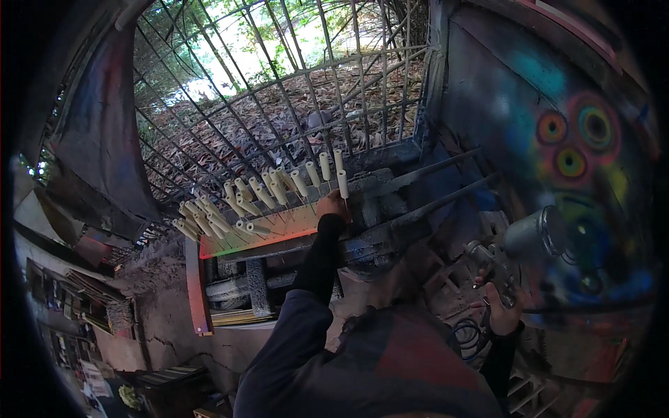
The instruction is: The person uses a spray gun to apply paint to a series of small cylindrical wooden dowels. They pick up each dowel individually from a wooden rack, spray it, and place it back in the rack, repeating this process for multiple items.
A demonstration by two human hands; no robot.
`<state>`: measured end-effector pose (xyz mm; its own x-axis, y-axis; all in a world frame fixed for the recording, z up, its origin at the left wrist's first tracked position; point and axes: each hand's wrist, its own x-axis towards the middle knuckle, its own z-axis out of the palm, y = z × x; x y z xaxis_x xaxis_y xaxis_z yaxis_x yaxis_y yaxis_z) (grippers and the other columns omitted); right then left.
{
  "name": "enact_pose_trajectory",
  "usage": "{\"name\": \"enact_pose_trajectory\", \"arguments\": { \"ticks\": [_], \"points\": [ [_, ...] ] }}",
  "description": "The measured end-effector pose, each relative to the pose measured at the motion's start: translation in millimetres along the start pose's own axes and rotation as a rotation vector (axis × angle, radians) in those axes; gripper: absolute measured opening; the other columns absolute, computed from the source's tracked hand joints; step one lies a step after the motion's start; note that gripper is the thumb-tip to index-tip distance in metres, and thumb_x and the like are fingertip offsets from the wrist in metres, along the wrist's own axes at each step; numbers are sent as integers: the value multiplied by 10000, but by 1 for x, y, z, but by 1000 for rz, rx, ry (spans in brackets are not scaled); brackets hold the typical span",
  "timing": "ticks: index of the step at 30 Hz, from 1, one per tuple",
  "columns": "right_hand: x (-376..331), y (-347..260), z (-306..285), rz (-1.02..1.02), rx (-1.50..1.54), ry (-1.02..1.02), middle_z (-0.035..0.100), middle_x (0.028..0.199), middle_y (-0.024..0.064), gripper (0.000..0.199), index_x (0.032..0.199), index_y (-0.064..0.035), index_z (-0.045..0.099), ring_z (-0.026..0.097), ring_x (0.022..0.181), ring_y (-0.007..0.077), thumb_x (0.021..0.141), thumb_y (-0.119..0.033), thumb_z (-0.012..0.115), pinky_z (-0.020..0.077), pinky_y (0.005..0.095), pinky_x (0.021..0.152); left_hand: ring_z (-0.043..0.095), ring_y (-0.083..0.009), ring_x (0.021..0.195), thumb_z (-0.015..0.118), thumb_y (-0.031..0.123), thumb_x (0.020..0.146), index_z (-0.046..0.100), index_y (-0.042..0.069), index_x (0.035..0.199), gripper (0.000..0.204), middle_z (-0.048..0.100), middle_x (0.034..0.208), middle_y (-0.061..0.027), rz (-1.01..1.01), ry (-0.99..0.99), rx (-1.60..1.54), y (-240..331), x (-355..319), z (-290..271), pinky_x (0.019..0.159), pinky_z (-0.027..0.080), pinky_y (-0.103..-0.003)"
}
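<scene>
1. Yellow-green and orange-red, the board (286,224) lies on a dark frame (259,285) just off the middle of the view, toward 9 o'clock.
2. Many pale cylinders (298,183) stand along it on thin sticks (347,207); most tilt, and those at the 9 o'clock end crowd together closely.
3. The left hand (331,205) is at the centre of the view, by the board's 3 o'clock end. It is narrow, fingers bunched beside the stick of the nearest cylinder — whether they close on it, I cannot tell.
4. The right hand (503,315), at 4 o'clock, holds a spray gun (491,261) by its grip. The gun's metal cup (531,235) sits toward 2 o'clock from that hand.
5. Dark sleeves (317,261) cover both forearms; the shirt (418,341), at 5 o'clock, is dark with a red area.
6. A coiled hose (468,336) is near the right hand, on its 8 o'clock side.
7. At 8 o'clock an orange-red strip (197,296) runs down from the board's end; yellow strips (240,318) lie at 7 o'clock, under the frame.
8. At 12 o'clock rises a barred grille (359,90), with dry leaves (258,125) on the ground beyond.
9. Two dark rails (446,198) reach out toward 2 o'clock — near a panel (488,90) sprayed with coloured rings and blue patches.
</scene>
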<state>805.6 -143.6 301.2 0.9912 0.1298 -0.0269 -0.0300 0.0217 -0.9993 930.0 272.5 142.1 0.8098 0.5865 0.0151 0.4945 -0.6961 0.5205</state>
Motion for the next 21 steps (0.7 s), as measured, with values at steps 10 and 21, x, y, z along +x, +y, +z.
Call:
{"name": "enact_pose_trajectory", "arguments": {
  "ticks": [10, 21],
  "points": [
    [-3, 3, -2, 19, 26, 12, 635, 1105, 121, 289, 1199, 17, 539, 647, 978, 190, 915, -24, 574, 601, 297, 589, 647, -376, 925, 575, 280, 871, 684, 69, 997, 269, 689, 936, -181, -57, 163, -160, -26, 1, 9, 800, 512, -438],
    [-6, -4, 1, -13, -5, -25, 632, 1091, 120, 308, 1216, 26, 537, 652, 973, 198, 909, 0, 555, 605, 298, 599, 627, -428, 874, 603, 227, 796, 564, 36, 879, 212, 647, 854, -237, 56, 112, -4, -11, 2, -5, 763, 504, -488]
  ]
}}
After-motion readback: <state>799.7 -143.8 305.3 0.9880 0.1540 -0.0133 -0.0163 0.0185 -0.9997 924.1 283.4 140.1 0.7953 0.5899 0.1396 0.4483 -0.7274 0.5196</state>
